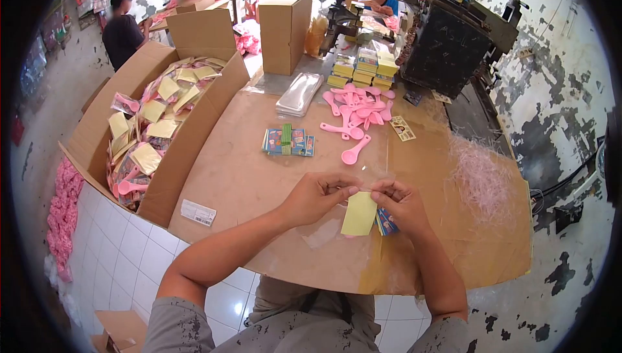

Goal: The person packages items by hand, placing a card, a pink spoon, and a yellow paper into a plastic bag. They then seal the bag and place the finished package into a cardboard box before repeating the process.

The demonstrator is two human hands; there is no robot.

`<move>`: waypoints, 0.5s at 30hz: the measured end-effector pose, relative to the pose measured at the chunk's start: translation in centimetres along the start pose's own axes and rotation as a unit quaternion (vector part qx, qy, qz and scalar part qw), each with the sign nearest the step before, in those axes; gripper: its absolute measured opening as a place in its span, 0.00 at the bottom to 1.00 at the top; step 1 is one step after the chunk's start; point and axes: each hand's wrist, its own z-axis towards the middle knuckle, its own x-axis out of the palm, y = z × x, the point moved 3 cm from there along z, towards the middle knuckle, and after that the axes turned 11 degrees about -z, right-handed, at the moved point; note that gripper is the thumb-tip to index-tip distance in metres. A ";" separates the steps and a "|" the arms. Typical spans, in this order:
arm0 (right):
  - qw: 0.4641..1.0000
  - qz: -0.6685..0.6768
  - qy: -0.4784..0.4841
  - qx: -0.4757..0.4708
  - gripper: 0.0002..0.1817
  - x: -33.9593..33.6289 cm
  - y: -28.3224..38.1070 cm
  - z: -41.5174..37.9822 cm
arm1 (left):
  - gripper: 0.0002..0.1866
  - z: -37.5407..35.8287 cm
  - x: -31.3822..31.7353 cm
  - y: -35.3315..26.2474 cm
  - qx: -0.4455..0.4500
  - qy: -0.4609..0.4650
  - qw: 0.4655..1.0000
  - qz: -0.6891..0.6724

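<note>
My left hand (pixel 322 197) and my right hand (pixel 400 205) meet over the table's front part, both closed in a pinch. Between their fingertips is the edge of a clear plastic bag (pixel 370 173), thin and hard to see. A pale yellow card (pixel 358 216) lies just below the fingers, overlapping the bag in this view. Some blue printed cards (pixel 387 222) show beside it, partly hidden under my right hand. Farther forward lies a single pink plastic scoop (pixel 355 150), with a heap of pink scoops (pixel 358 108) behind it.
A banded stack of blue cards (pixel 286 140) sits mid-table, clear plastic bags (pixel 300 94) behind it. Card stacks (pixel 367 63) stand by a black machine (pixel 446 45). At left is a large carton (pixel 202 134) of packed scoops; at right, plastic shreds (pixel 483 178). People sit and stand beyond.
</note>
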 end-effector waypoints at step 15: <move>1.000 -0.018 -0.012 0.004 0.10 -0.8 0.0 -0.5 | 0.13 0.4 -1.1 0.8 0.006 0.041 0.998 0.057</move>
